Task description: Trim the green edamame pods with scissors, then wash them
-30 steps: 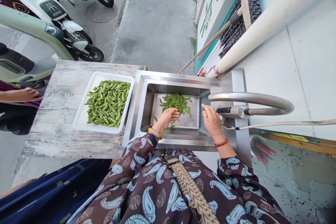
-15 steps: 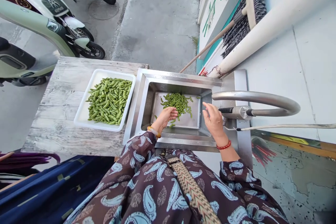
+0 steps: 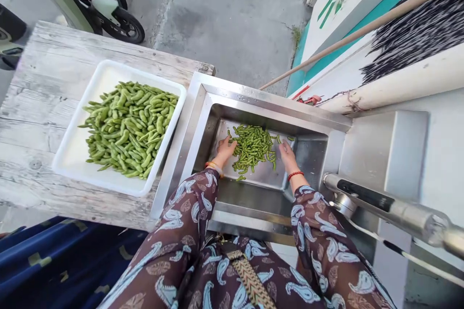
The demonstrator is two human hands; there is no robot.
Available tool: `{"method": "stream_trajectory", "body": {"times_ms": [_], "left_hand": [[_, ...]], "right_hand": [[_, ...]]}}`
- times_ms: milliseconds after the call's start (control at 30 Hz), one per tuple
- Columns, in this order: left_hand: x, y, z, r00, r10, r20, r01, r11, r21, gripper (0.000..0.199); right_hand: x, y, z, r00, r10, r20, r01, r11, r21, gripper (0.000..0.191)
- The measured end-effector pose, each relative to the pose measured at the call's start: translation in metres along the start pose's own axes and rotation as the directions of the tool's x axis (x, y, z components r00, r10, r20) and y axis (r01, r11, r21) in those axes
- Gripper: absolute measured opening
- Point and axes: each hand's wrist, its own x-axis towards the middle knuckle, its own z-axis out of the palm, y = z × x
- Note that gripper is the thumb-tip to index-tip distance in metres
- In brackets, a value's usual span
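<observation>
Green soybean pods [image 3: 253, 147] lie in a loose heap on a shallow steel tray [image 3: 268, 176] down in the metal sink [image 3: 308, 154]. At the heap's left edge is my left hand [image 3: 225, 151], its fingers apart and the tips at the pods. My right hand [image 3: 287, 157] is down by the tray's right side, fingers extended, with a few stray pods near its tips. Neither hand grips anything that I can see. To the left, a white plastic tray [image 3: 68, 166] holds a larger pile of pods [image 3: 132, 125].
The white tray stands on a weathered wooden table [image 3: 32, 120] against the sink. A metal faucet [image 3: 362, 193] with a hose sits right of the sink. Beyond it, a mop [image 3: 409, 34] leans by a white pipe [image 3: 398, 82]. A scooter's wheel [image 3: 126, 26] shows at upper left.
Both hands have reached lower and farther into the sink, now on either side of the pod heap. The view has moved closer, and the faucet's spout now points toward the lower right.
</observation>
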Motion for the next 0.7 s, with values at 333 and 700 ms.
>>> {"method": "stream_trajectory", "body": {"times_ms": [333,700], "left_hand": [[0.031,0.012,0.073,0.999,0.039,-0.028,-0.041,0.998,-0.055,0.044],[-0.05,0.045,0.072,0.997,0.077,-0.025,-0.081,0.967,-0.242,0.036]], "right_hand": [[0.019,-0.02,0.125,0.992,-0.044,-0.116,0.049,0.998,0.047,0.064],[-0.071,-0.067,0.093,0.946,-0.293,-0.137,0.286,0.956,-0.071,0.061]]}}
